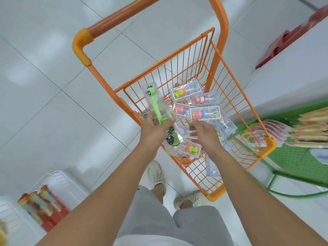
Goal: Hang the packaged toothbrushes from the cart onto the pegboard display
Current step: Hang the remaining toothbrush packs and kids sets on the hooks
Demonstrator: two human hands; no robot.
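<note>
At the near left a white wire rack (58,181) holds blurred red and yellow packages (41,203). Right of it, over the white tiled floor (44,82), the left hand (152,130) grips the lower end of a green toothbrush in a clear pack (156,103), fingers and thumb curled round it, the pack tilted up above the near left edge of the orange cart (200,50). Inside the basket, more packaged toothbrushes (204,113) lie jumbled, several with red and yellow figures. The right hand (204,134) hovers just above them, fingers loosely spread and blurred, holding nothing that can be made out. At the far right a green pegboard display (294,157) carries rows of hanging packs (308,126), blurred.
</note>
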